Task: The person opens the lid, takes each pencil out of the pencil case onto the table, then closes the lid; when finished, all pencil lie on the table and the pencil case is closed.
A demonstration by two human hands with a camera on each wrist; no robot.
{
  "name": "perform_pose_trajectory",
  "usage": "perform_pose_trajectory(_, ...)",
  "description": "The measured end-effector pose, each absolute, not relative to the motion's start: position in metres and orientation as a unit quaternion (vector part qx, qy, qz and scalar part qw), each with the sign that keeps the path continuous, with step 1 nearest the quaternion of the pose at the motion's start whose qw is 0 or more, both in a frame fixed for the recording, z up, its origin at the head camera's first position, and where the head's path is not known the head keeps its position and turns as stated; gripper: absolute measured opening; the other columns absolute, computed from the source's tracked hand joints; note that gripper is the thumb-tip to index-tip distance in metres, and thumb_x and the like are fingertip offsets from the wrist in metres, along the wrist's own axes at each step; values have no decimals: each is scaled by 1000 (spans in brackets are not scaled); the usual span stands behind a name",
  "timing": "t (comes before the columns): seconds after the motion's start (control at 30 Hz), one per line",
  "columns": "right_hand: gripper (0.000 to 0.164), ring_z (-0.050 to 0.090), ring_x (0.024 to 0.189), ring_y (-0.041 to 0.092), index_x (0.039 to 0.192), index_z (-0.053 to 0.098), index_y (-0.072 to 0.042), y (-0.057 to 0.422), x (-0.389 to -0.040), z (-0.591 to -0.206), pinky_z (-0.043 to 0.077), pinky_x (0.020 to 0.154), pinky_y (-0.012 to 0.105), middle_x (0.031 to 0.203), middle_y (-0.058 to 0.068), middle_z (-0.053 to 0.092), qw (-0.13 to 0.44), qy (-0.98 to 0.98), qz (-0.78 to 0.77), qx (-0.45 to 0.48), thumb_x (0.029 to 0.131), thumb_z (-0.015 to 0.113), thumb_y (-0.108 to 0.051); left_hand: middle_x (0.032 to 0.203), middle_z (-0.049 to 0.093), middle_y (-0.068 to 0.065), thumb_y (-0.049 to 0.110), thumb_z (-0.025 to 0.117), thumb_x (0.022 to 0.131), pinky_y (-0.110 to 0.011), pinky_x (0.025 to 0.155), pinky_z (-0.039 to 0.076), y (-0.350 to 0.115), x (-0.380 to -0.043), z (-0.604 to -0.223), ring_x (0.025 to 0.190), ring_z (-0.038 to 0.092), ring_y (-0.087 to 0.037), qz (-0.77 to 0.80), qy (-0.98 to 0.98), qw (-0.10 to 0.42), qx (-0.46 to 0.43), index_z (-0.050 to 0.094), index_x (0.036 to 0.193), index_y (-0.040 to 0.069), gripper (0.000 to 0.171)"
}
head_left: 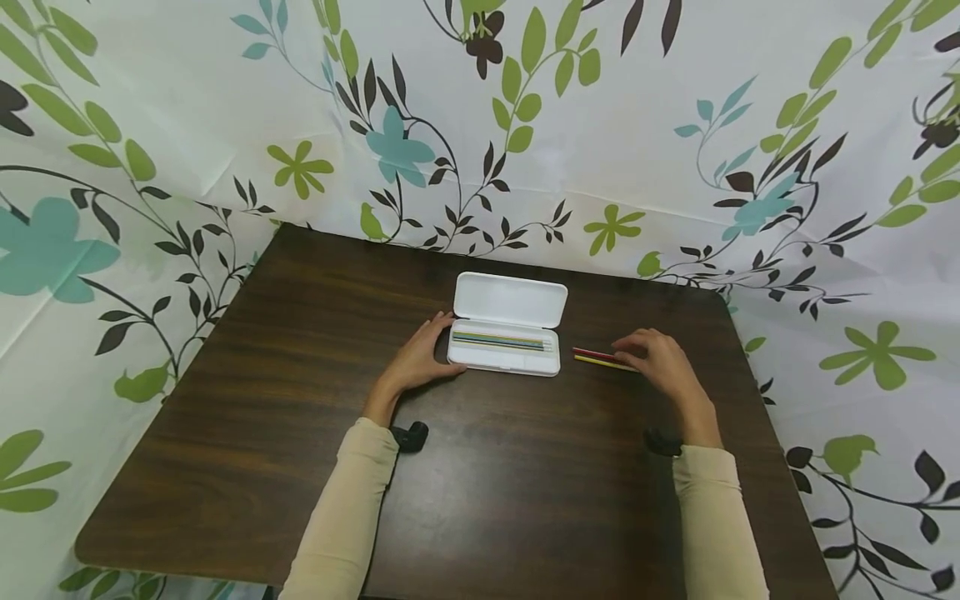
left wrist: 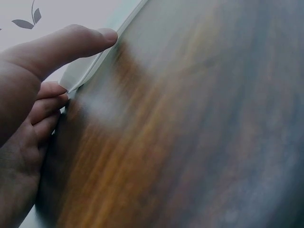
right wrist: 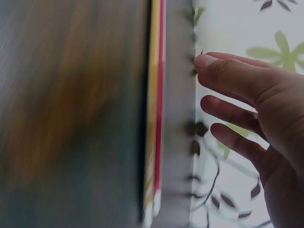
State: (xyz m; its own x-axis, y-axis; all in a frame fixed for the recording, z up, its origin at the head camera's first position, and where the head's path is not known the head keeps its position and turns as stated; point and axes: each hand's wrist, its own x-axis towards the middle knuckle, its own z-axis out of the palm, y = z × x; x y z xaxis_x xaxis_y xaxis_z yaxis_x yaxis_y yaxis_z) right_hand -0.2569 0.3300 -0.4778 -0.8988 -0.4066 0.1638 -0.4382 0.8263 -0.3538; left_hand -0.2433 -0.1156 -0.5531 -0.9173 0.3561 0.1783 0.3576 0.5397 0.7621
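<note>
A white pencil case (head_left: 504, 362) lies with its lid (head_left: 510, 300) tipped back. Inside it several pencils (head_left: 498, 340), yellow and blue-grey among them, lie lengthwise. My left hand (head_left: 416, 354) holds the case's left end, thumb along the front edge and fingers at the side; in the left wrist view the thumb (left wrist: 90, 40) presses the white rim. To the right of the case, a red pencil (right wrist: 160, 95) and a yellow pencil (right wrist: 153, 95) lie side by side on the table. Just above them hovers my right hand (head_left: 660, 358), fingers loosely bent and apart from the pencils.
Under everything is a dark wood-grain table (head_left: 525, 500). A white leaf-patterned sheet (head_left: 480, 125) hangs behind it and along both sides. Each wrist wears a black camera mount, such as the left one (head_left: 410, 437).
</note>
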Motion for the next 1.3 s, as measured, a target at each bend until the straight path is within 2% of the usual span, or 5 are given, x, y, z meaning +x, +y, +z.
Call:
perform_pose_trajectory(0.57,14,61,90,22,99,77,-11,243,-282,-471,50,78,45,95,1,70,26,-935,223,275,85,78,-12,155,33,-14,33,87,73,-35,120,10,-114,-242,-552,147,18,-26,-429,-882,-4,-196,41,145,3,91)
perform_pose_trajectory(0.8,16,60,86,19,101,77,-9,221,-286,-476,51,76,40,92,1,69,0,-930,236,283,85,77,-10,155,33,-15,33,87,74,-35,120,10,-115,-241,-551,147,18,-27,-429,-882,-5,-194,41,145,3,90)
perform_pose_trajectory(1.07,11,63,86,18,97,77,-10,199,-286,-485,54,77,39,92,0,70,-31,-935,159,315,87,75,-8,155,32,-14,33,86,75,-35,120,11,-115,-239,-551,147,17,-25,-437,-880,-13,-188,40,146,3,90)
perform_pose_trajectory(1.3,13,64,88,17,99,76,-12,193,-285,-488,54,79,40,95,-1,68,-22,-936,122,329,87,75,-9,156,32,-15,33,86,75,-36,120,11,-115,-239,-549,147,17,-26,-436,-880,-13,-187,39,147,2,91)
